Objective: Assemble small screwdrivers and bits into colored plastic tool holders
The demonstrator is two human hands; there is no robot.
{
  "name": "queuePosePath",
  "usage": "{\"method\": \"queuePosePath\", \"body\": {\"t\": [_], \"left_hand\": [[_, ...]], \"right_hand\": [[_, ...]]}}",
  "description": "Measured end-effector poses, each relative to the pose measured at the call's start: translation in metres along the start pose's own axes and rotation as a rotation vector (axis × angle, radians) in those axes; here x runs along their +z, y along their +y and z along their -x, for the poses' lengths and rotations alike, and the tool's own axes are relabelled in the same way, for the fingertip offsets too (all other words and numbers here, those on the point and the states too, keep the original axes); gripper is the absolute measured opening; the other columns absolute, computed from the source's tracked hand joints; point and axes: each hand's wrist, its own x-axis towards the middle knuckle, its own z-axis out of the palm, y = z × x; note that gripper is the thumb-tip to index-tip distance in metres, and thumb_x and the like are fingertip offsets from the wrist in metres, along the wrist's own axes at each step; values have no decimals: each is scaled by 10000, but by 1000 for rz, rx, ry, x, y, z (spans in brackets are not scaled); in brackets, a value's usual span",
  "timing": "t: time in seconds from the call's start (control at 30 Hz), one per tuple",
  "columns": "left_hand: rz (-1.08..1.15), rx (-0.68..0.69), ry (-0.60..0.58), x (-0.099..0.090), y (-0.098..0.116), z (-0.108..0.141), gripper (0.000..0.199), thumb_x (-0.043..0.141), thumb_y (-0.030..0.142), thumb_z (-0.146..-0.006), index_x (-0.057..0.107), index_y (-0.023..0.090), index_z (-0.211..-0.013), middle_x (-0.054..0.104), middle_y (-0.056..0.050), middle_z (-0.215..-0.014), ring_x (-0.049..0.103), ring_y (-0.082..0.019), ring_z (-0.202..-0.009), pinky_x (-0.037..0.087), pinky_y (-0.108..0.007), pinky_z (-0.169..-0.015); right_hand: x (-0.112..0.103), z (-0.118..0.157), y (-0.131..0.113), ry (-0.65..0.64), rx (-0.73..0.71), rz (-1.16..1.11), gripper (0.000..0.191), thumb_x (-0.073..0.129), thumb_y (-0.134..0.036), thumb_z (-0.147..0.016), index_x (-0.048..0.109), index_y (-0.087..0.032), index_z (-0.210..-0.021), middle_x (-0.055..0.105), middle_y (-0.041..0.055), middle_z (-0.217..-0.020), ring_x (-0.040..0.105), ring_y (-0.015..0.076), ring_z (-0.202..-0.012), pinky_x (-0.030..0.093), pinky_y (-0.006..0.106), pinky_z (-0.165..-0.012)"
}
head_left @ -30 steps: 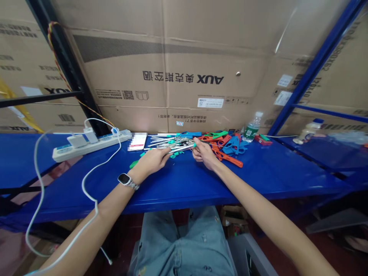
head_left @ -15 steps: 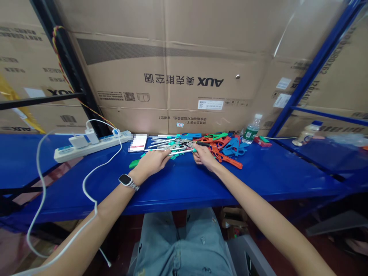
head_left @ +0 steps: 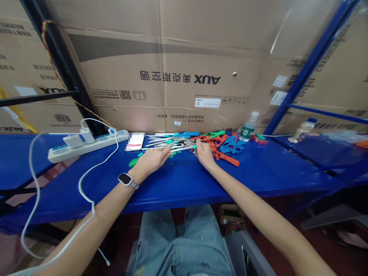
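A thin silvery metal rod (head_left: 184, 148) with a small green piece at its right end runs between my two hands, just above the tabletop. My left hand (head_left: 153, 159), a watch on its wrist, closes its fingers and thumb on the rod's left part. At the green end, my right hand (head_left: 204, 154) is pinched shut; its fingertips are partly hidden. Behind the hands lies a heap of metal rods (head_left: 157, 140) with small green pieces and metal parts. Orange plastic handle-like pieces (head_left: 227, 157) and blue ones (head_left: 231, 145) are piled right of my right hand.
A white power strip (head_left: 86, 145) with chargers and cables lies on the blue table (head_left: 178, 188) at left. Near it is a phone-like white panel (head_left: 136, 142). A bottle (head_left: 248, 128) and a red box (head_left: 259, 139) stand at right. Cardboard (head_left: 178, 46) backs the table.
The camera view has shifted slightly. Both hands stay on the rod, while the right fingers have changed position a little around its green end. The black handle seen beside them earlier no longer shows.
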Motion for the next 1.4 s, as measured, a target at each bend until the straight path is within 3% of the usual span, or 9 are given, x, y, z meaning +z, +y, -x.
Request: {"method": "queuePosePath", "body": {"t": [0.17, 0.4, 0.53, 0.67, 0.83, 0.93, 1.17, 1.3, 1.4], "left_hand": [[31, 1, 34, 0, 0, -1, 393, 291, 421, -1104, 617, 202, -1104, 742, -86, -954, 717, -254, -839, 481, -298, -697], [33, -37, 3, 1, 3, 2, 405, 298, 420, -1100, 624, 193, -1179, 723, -77, -828, 709, -262, -773, 469, -300, -663], [32, -74, -3, -2, 11, -3, 408, 292, 409, -1101, 609, 180, -1218, 732, -97, -864, 720, -283, -818, 473, -311, -663], [36, -114, 10, 0, 14, -7, 400, 299, 418, -1099, 552, 183, -1301, 747, -118, -955, 733, -276, -871, 484, -300, -690], [83, -176, -26, 1, 12, -5, 597, 455, 433, -1052, 291, 123, -1535, 745, -105, -852, 739, -292, -802, 507, -315, -692], [107, -198, -38, -3, 16, -5, 562, 419, 351, -1058, 265, 125, -1550, 746, -113, -868, 746, -301, -821, 523, -336, -721], [226, -239, 22, -8, 13, -2, 662, 520, 164, -941, 257, 112, -1546, 748, -151, -944, 742, -322, -879, 540, -373, -761], [303, -218, 87, -7, 10, -1, 701, 532, 149, -921, 243, 134, -1560, 752, -123, -938, 738, -291, -845, 535, -355, -750], [311, -100, 174, -10, 9, -1, 732, 586, 175, -892, 274, 147, -1553, 719, -161, -1173, 707, -299, -1028, 537, -381, -851]], "right_hand": [[1, -5, -6, -9, -24, 2, 615, 353, -759, -880, 304, -265, -517, 356, -15, -452, 349, 127, -442, 279, 281, -457], [1, -6, -14, -12, -96, -1, 599, 448, -705, -881, 294, -253, -520, 327, -32, -457, 305, 106, -463, 224, 270, -461], [12, -6, -24, -104, 131, -295, 604, 623, -677, -813, 275, -261, -546, 257, -77, -441, 230, 74, -406, 193, 246, -407], [27, -2, -37, -51, 367, -507, 591, 671, -609, -841, 263, -264, -587, 235, -100, -425, 234, 65, -364, 185, 220, -357], [43, 6, -45, -43, 435, -522, 522, 719, -494, -857, 321, -256, -615, 244, -116, -425, 239, 64, -359, 197, 200, -340], [55, 10, -44, -102, 454, -486, 472, 693, -461, -881, 353, -257, -625, 252, -116, -422, 253, 76, -360, 230, 208, -350], [92, 12, -48, -163, 187, -145, 383, 553, -324, -914, 436, -233, -560, 444, -45, -465, 458, 136, -504, 347, 236, -496], [91, 10, -53, -150, 65, -100, 362, 545, -325, -888, 433, -233, -557, 486, -34, -497, 499, 148, -565, 374, 235, -541], [82, 6, -50, -84, 103, -172, 364, 536, -348, -883, 401, -244, -562, 433, -42, -488, 465, 140, -531, 373, 235, -513]]}}
